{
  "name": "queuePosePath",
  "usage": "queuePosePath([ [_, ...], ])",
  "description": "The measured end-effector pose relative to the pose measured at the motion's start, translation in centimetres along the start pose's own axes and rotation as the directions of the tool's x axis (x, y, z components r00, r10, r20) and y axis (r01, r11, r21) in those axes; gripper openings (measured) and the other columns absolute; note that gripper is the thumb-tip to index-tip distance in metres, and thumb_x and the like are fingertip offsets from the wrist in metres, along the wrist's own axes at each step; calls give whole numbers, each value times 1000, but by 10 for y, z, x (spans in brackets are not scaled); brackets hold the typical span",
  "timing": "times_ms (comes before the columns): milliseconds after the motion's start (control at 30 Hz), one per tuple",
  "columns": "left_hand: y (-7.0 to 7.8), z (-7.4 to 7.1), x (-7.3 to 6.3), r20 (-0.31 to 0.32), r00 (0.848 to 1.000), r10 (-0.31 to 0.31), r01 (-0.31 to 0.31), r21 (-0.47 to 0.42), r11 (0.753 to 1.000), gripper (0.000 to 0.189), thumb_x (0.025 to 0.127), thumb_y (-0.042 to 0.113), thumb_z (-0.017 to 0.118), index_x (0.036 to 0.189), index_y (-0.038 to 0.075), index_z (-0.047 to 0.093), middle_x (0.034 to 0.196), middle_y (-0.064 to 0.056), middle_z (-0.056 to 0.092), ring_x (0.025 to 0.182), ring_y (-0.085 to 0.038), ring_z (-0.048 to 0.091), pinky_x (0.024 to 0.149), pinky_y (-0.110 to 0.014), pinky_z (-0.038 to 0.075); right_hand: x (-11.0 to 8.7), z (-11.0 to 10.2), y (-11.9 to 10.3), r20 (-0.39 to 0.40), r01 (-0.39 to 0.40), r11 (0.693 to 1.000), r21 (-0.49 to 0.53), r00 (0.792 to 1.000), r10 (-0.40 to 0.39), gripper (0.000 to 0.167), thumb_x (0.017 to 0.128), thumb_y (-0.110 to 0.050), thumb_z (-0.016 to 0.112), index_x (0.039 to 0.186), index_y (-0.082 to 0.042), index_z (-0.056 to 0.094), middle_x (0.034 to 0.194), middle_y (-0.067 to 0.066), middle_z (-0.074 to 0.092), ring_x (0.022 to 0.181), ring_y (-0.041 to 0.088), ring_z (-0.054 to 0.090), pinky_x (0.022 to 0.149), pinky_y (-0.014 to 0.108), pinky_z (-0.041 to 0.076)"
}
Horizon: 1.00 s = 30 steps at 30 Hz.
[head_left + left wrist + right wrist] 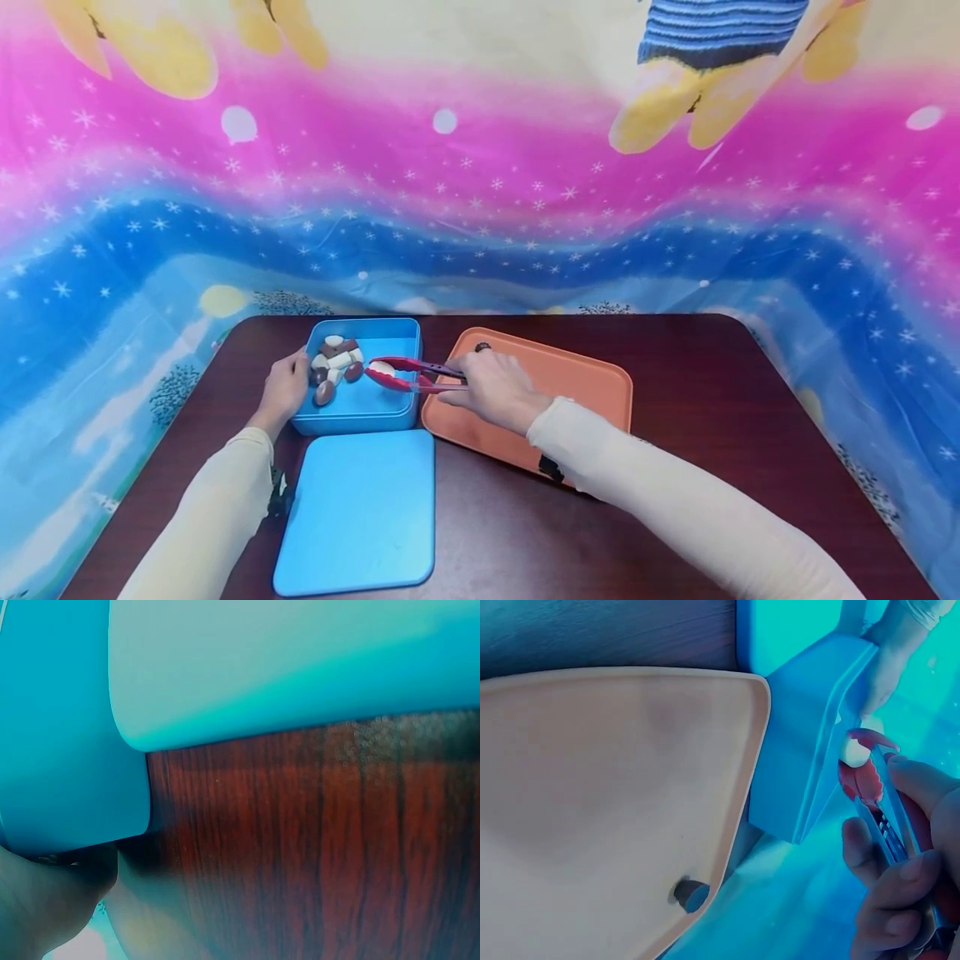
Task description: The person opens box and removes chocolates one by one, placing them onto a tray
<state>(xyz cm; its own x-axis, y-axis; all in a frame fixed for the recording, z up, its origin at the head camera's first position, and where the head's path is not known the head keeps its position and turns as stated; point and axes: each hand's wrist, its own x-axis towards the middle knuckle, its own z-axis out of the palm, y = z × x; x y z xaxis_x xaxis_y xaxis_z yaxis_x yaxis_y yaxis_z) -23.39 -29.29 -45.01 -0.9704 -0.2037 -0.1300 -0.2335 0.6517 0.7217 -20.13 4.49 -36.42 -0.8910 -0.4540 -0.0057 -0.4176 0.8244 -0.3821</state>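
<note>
My right hand (498, 387) grips a pair of red-tipped tongs (412, 385) over the right side of a blue box (397, 406). Between the tongs' tips sits a whitish rounded piece (856, 752). Several brown and white pieces (339, 360), some egg-shaped, lie in the left part of the box. At the box's left wall, my left hand (283, 390) holds the rim; its thumb side shows against the outer wall in the left wrist view, with the other fingers mostly hidden.
An orange tray (585, 379) lies right of the box, partly under my right forearm. A small dark piece (691, 895) stands in its corner. The flat blue lid (360, 512) lies on the dark wooden table (510, 533) in front of the box. A patterned cloth (480, 183) hangs behind.
</note>
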Motion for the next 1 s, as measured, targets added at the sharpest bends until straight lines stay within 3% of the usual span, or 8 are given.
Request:
queuePosePath([
  [300,0,-2,-2,19,1000,-7,7,8,1000,58,112,34,16,160,4,21,164,-27,25,151,-49,24,123,-64,23,-19,-15,18,-37,-21,999,-33,999,19,43,87,-50,76,121,-24,76,81,-8,69,54,11,52,41,24,38],
  [433,1,-1,-2,12,1000,-1,1,11,1000,57,111,34,16,160,3,23,163,-27,26,151,-49,25,123,-63,23,-28,-23,28,-17,-59,998,-17,998,59,40,87,-49,76,117,-23,76,66,-6,64,50,12,50,41,23,34],
  [567,1,-1,-1,8,1000,-2,2,10,1000,57,111,34,17,160,4,23,163,-27,25,151,-49,24,123,-63,23,-36,-29,40,-22,-67,997,-27,998,67,45,88,-49,76,126,-25,73,57,-7,56,49,11,49,40,23,29],
  [667,0,0,0,6,1000,-6,5,9,1000,57,111,34,17,160,4,22,163,-27,25,151,-49,24,123,-63,23,-42,-33,49,-29,-59,997,-44,998,57,51,88,-48,76,133,-25,69,56,-9,56,49,10,49,41,24,28],
  [1000,-3,1,1,-3,1000,2,-2,11,1000,57,111,34,17,160,4,24,163,-27,27,150,-49,25,123,-64,23,-53,-38,76,-30,-86,994,-70,996,84,46,88,-47,76,126,-22,73,60,-5,56,53,12,47,43,24,31],
])
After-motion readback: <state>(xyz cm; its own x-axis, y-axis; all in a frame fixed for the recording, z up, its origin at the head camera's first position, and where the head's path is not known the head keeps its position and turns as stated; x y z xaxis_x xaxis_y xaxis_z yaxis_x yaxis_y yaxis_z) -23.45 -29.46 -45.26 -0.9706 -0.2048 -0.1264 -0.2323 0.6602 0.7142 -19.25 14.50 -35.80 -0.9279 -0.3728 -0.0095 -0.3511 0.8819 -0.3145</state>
